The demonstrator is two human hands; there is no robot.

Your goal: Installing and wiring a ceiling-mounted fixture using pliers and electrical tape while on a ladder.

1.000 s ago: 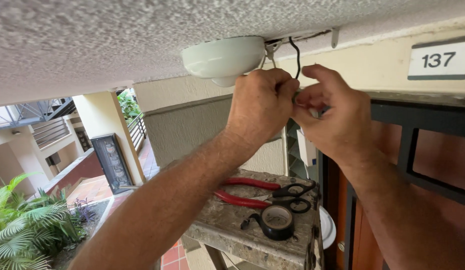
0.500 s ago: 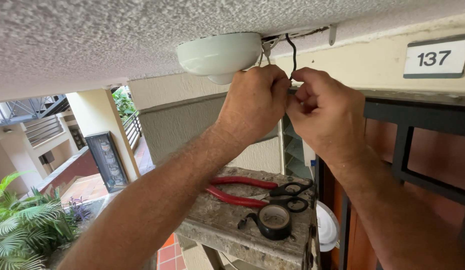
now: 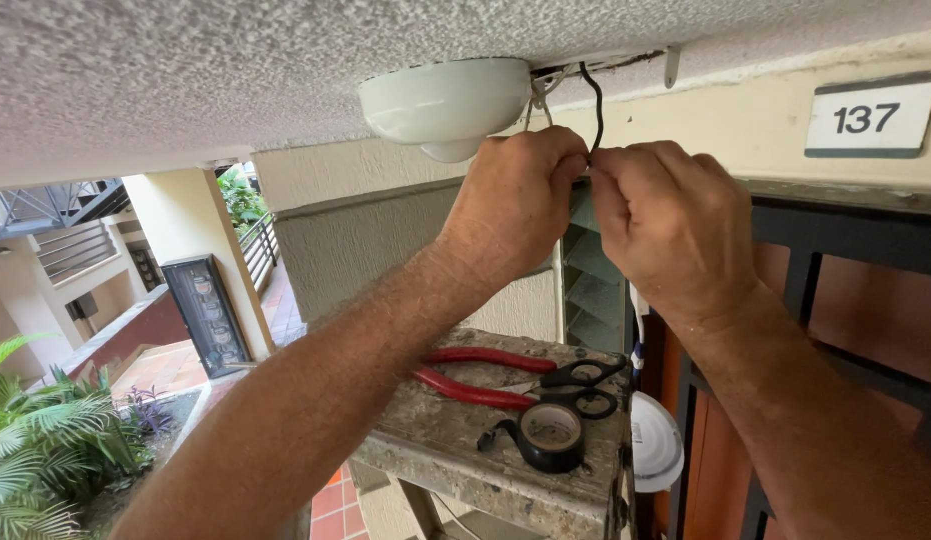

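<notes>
- Both hands up at ceiling, just under white dome fixture (image 3: 447,105), which sits flush on textured ceiling (image 3: 185,70).
- Left hand (image 3: 515,200) clenched, fingertips pinching the black wire (image 3: 595,100) where it drops from the ceiling gap beside the dome.
- Right hand (image 3: 670,225) also closed, thumb + forefinger pinched on same wire end, knuckles touching left hand's. What's between the fingertips is hidden; can't tell if bare ends are joined or taped.
- Thinner pale wires (image 3: 537,95) hang beside the black one at the dome's edge, loose, not in either hand as far as I can see.
- Progress, my read: dome looks mounted already; wiring beside it is exposed, so connection work seems mid-way. Insulating + tucking wires away looks left to do.
- Tools lie untouched on the ladder top (image 3: 455,460) below: red-handled pliers (image 3: 475,375), black-handled scissors (image 3: 580,385) touching them, roll of black tape (image 3: 550,437) just in front w/ a loose tail sticking out.
- White round object (image 3: 655,440) hangs just beside ladder top, right side.
- Door w/ dark frame (image 3: 805,290) behind right forearm.
</notes>
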